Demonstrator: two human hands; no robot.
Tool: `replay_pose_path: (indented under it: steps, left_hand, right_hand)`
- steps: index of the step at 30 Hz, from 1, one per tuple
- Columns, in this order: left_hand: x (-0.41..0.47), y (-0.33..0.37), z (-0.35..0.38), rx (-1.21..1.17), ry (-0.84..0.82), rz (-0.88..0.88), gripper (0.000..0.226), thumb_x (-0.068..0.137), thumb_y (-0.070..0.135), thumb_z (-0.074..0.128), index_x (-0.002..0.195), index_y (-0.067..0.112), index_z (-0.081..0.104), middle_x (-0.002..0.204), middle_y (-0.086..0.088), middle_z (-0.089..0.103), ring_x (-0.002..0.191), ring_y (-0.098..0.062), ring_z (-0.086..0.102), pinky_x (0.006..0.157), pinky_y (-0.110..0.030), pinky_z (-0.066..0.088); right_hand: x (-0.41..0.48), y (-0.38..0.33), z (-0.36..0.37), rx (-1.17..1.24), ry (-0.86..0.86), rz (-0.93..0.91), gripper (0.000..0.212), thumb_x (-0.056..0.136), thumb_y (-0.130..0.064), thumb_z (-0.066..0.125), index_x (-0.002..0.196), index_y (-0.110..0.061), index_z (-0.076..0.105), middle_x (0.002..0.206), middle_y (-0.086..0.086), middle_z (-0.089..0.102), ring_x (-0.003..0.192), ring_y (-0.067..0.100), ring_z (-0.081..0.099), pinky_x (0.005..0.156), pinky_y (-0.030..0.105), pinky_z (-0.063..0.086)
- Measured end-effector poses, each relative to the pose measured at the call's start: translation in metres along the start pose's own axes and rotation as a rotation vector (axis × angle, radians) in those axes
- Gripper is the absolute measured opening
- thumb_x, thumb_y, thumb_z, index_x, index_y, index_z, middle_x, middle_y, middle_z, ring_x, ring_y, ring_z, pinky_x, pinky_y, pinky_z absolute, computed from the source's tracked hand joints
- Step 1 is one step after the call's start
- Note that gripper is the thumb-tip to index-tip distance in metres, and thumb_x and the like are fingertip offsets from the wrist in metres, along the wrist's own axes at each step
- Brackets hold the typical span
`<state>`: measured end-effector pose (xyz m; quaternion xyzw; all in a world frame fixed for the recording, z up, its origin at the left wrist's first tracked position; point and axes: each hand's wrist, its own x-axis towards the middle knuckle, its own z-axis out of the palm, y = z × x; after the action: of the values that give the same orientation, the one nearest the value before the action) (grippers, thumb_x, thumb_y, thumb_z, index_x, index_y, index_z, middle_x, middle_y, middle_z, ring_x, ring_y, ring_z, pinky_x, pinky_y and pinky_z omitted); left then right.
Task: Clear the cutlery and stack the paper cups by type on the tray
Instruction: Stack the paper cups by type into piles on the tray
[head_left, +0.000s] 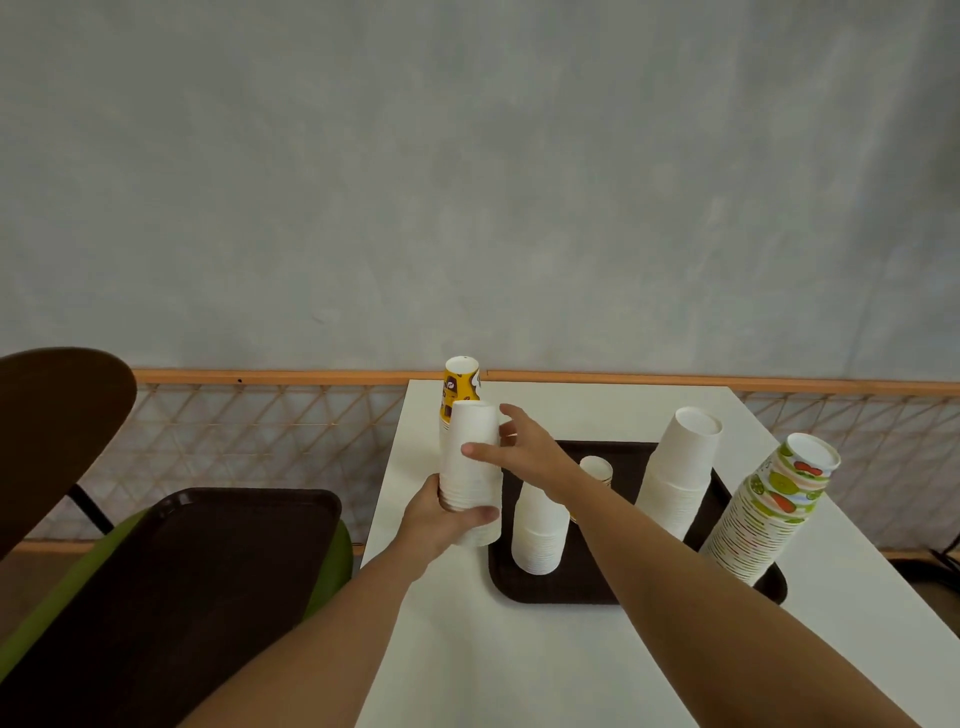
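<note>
Just left of the tray (571, 590), the left hand (447, 519) grips the foot of a held stack (470, 467) of plain white cups, turned base-up. Its fingers curl round the lowest rims, with the thumb across the front. I cannot tell whether this stack rests on the table (519, 670) or hangs just above it.

The right hand (527, 441) reaches across the tray to the stack's upper part. Its forefinger lies straight across the front and its thumb stands up at the far side. Whether it actually clasps the cups cannot be told.

The dark tray lies on the white table and carries four inverted stacks:
- A white stack (540, 525) stands at the near left, just beside the held one.
- A small stack (597, 467) with some orange print stands behind it, partly hidden by the right forearm.
- A big stack (678, 478) of wider white cups stands toward the far right.
- A fruit stack (763, 514), tall and leaning, stands at the near right corner.

A yellow stack (460, 382) stands off the tray at the table's far left corner, right behind the held stack.

A spare tray (208, 571), also dark, lies on a green chair (78, 577) to the left.
</note>
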<state>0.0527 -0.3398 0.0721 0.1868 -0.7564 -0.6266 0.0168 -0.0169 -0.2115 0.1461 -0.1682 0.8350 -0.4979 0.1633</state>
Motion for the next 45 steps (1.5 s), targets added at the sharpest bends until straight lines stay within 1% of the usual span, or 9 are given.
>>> replay_pose_path:
  steps: [4, 8, 19, 24, 28, 32, 38, 42, 45]
  left_hand:
    - [-0.003, 0.004, -0.002, 0.037, -0.015, 0.013, 0.069, 0.064, 0.025, 0.085, 0.121, 0.019, 0.048, 0.113, 0.0, 0.061, 0.106, -0.019, 0.058, 0.085, -0.031, 0.049]
    - [-0.006, 0.004, -0.005, 0.056, -0.028, 0.032, 0.069, 0.063, 0.025, 0.085, 0.121, 0.02, 0.048, 0.113, 0.001, 0.061, 0.105, -0.019, 0.058, 0.084, -0.031, 0.05]
    - [-0.011, 0.007, -0.006, 0.083, -0.031, 0.056, 0.072, 0.065, 0.024, 0.084, 0.126, 0.02, 0.046, 0.114, 0.003, 0.058, 0.106, -0.018, 0.056, 0.084, -0.029, 0.047]
    - [-0.012, 0.001, -0.005, 0.073, -0.027, 0.032, 0.075, 0.064, 0.024, 0.085, 0.127, 0.021, 0.044, 0.115, 0.004, 0.057, 0.107, -0.019, 0.054, 0.085, -0.029, 0.047]
    - [-0.011, -0.002, -0.004, 0.07, -0.023, 0.018, 0.075, 0.064, 0.023, 0.085, 0.127, 0.021, 0.044, 0.116, 0.003, 0.055, 0.108, -0.019, 0.053, 0.084, -0.029, 0.045]
    - [-0.01, -0.004, -0.004, 0.061, -0.016, 0.001, 0.075, 0.065, 0.023, 0.084, 0.128, 0.02, 0.044, 0.12, 0.001, 0.055, 0.111, -0.021, 0.052, 0.089, -0.032, 0.047]
    - [-0.007, -0.005, -0.004, 0.057, 0.01, -0.022, 0.078, 0.065, 0.024, 0.084, 0.13, 0.019, 0.042, 0.124, -0.002, 0.054, 0.111, -0.022, 0.051, 0.096, -0.038, 0.048]
    - [-0.006, -0.002, 0.0, 0.048, 0.015, -0.022, 0.076, 0.066, 0.024, 0.084, 0.13, 0.018, 0.043, 0.124, -0.002, 0.055, 0.112, -0.023, 0.052, 0.097, -0.039, 0.047]
    - [-0.005, 0.001, 0.004, 0.032, 0.01, -0.012, 0.076, 0.066, 0.022, 0.084, 0.13, 0.017, 0.044, 0.124, -0.003, 0.055, 0.113, -0.023, 0.052, 0.097, -0.038, 0.047]
  right_hand:
    - [0.002, 0.002, 0.011, 0.056, -0.04, -0.002, 0.07, 0.074, -0.04, 0.076, 0.131, -0.02, 0.041, 0.127, 0.002, 0.055, 0.112, 0.019, 0.054, 0.094, 0.035, 0.049]
    - [0.005, 0.004, 0.016, 0.052, 0.028, 0.009, 0.066, 0.072, -0.042, 0.076, 0.127, -0.018, 0.047, 0.122, 0.001, 0.058, 0.108, 0.019, 0.056, 0.088, 0.033, 0.05]
    - [0.005, -0.008, 0.005, 0.286, 0.124, -0.014, 0.057, 0.072, -0.032, 0.078, 0.12, -0.021, 0.048, 0.113, -0.001, 0.059, 0.098, 0.014, 0.057, 0.081, 0.031, 0.05]
    - [0.006, -0.017, -0.005, 0.372, 0.174, -0.044, 0.057, 0.074, -0.028, 0.077, 0.122, -0.02, 0.048, 0.113, -0.001, 0.059, 0.102, 0.018, 0.058, 0.082, 0.033, 0.051]
    - [0.008, -0.023, -0.015, 0.437, 0.228, -0.067, 0.047, 0.074, -0.026, 0.077, 0.112, -0.024, 0.049, 0.108, 0.0, 0.06, 0.098, 0.017, 0.059, 0.084, 0.037, 0.053]
    - [0.01, -0.026, -0.027, 0.481, 0.305, -0.098, 0.052, 0.075, -0.026, 0.076, 0.116, -0.023, 0.045, 0.111, 0.0, 0.057, 0.096, 0.014, 0.057, 0.081, 0.035, 0.052]
    - [0.004, -0.013, -0.045, 0.4, 0.401, -0.088, 0.06, 0.077, -0.027, 0.074, 0.127, -0.016, 0.043, 0.115, 0.002, 0.054, 0.103, 0.02, 0.053, 0.078, 0.033, 0.048]
    - [-0.002, 0.006, -0.044, 0.254, 0.431, -0.042, 0.063, 0.077, -0.028, 0.074, 0.129, -0.016, 0.04, 0.113, 0.002, 0.052, 0.104, 0.022, 0.052, 0.084, 0.037, 0.05]
    - [-0.008, 0.02, -0.038, 0.138, 0.422, 0.007, 0.065, 0.077, -0.029, 0.074, 0.129, -0.015, 0.037, 0.114, 0.002, 0.05, 0.101, 0.019, 0.05, 0.081, 0.034, 0.048]
